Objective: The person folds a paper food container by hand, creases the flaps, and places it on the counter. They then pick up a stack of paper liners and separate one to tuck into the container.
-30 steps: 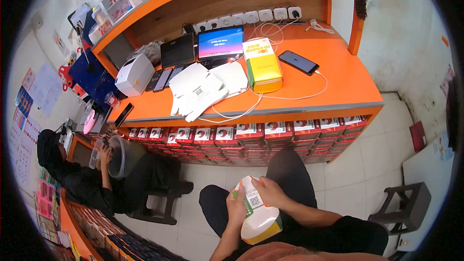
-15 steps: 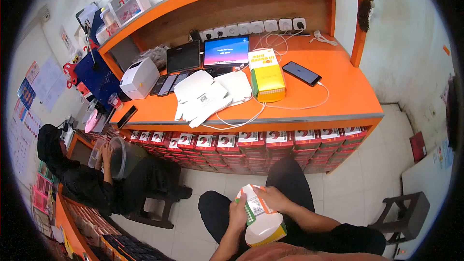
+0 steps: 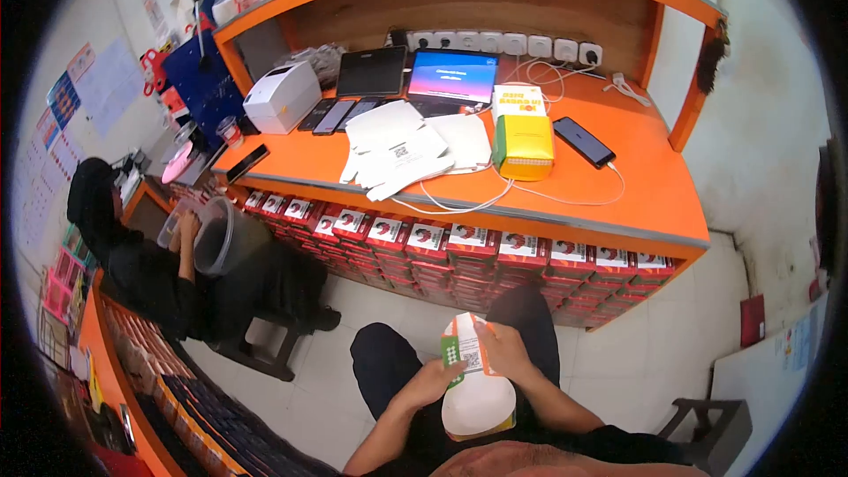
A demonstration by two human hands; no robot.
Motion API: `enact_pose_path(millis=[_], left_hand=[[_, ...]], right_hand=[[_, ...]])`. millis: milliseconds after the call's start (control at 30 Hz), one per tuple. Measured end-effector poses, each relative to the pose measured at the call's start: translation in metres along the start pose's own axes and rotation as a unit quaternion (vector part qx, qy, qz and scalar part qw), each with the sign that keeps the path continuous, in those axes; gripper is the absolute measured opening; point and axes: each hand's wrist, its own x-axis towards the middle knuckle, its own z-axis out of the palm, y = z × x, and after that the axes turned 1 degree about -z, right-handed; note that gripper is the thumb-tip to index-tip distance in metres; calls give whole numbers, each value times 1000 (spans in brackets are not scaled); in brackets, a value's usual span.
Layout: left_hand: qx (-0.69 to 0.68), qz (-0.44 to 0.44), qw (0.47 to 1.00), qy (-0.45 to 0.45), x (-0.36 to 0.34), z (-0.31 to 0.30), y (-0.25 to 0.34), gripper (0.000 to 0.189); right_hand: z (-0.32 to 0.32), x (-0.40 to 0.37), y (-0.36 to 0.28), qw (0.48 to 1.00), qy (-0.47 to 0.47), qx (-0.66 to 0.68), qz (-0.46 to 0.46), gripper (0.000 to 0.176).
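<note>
Over my lap I hold a paper food box [image 3: 478, 404], with a rounded white end towards me and yellow below it. Its printed panel has green and orange edges and a QR code. My left hand [image 3: 435, 382] is closed on its left side, by the green strip. My right hand [image 3: 505, 352] grips the upper right edge at the orange strip. On the orange counter [image 3: 645, 181] stands a similar yellow, green and white food box [image 3: 523, 143]. Left of that lies a pile of flat white cartons [image 3: 397, 150].
The counter also bears a laptop [image 3: 452, 77], a dark tablet [image 3: 371, 73], a white printer [image 3: 283, 97] and a phone [image 3: 584, 141] on a cable. Red boxes [image 3: 468, 243] are stacked underneath. Left, a seated person [image 3: 146, 274] has hands at a clear tub [image 3: 216, 234]. A stool [image 3: 707, 433] stands right.
My view has shifted, so the counter sits further right and higher. My left hand has slid lower along the box's side. My right hand stays at the upper right edge.
</note>
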Motion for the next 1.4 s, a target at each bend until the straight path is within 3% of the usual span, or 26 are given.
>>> enact_pose_path(millis=[67, 167, 267, 300, 400, 433, 533, 600, 633, 733, 767, 867, 900, 1000, 1033, 1133, 1167, 1267, 1400], left_hand=[[-14, -12, 1000, 18, -2, 2, -4, 38], [-82, 32, 991, 100, 0, 1, -17, 38], [35, 78, 994, 67, 0, -8, -33, 30], [88, 115, 988, 60, -3, -11, -35, 32], [253, 49, 959, 118, -19, -17, -8, 35], [295, 76, 938, 166, -24, -14, 1, 36], [311, 28, 917, 248, -41, 3, 39, 49], [414, 208, 845, 265, -39, 6, 36, 57], [457, 294, 795, 269, -40, 10, 34, 62], [351, 250, 899, 81, -42, 21, 35, 72], [378, 290, 863, 169, -40, 29, 29, 54], [259, 272, 919, 118, -51, 18, 38, 45], [291, 307, 896, 137, -56, 20, 44, 35], [257, 265, 919, 135, -61, 31, 27, 35], [231, 260, 927, 142, -64, 32, 25, 33], [191, 255, 935, 154, -74, 30, 22, 30], [201, 264, 931, 155, -76, 26, 20, 31], [218, 254, 924, 182, -85, 19, 17, 37], [123, 255, 927, 248, -94, 22, 23, 38]], right_hand=[[2, -2, 2, 1000, 6, 13, -25, 50], [6, -1, 19, 992, -111, 32, -46, 52], [-4, 0, 25, 970, -203, -129, -36, 52], [-2, -3, 24, 973, -193, -117, -42, 52], [6, -14, 12, 978, -167, -106, -70, 52], [7, -18, 5, 976, -165, -117, -86, 51], [11, -20, 0, 971, -94, -182, -125, 47], [12, -21, -14, 969, -5, -204, -140, 44], [7, -25, -29, 967, -13, -217, -133, 41], [9, -33, -41, 946, -54, -157, -279, 44], [8, -37, -39, 941, -88, -131, -299, 50], [-4, -31, -26, 922, -143, -40, -358, 47], [-14, -42, -40, 959, -205, 88, -176, 42], [-14, -40, -20, 951, -181, 11, -250, 43], [-22, -40, -20, 959, -206, -34, -191, 50], [-27, -42, -12, 975, -141, -10, -171, 63], [-30, -42, -8, 969, -131, -3, -209, 73], [-35, -43, -9, 952, -151, 54, -262, 73], [-43, -34, -6, 934, -282, -79, -203, 68]])
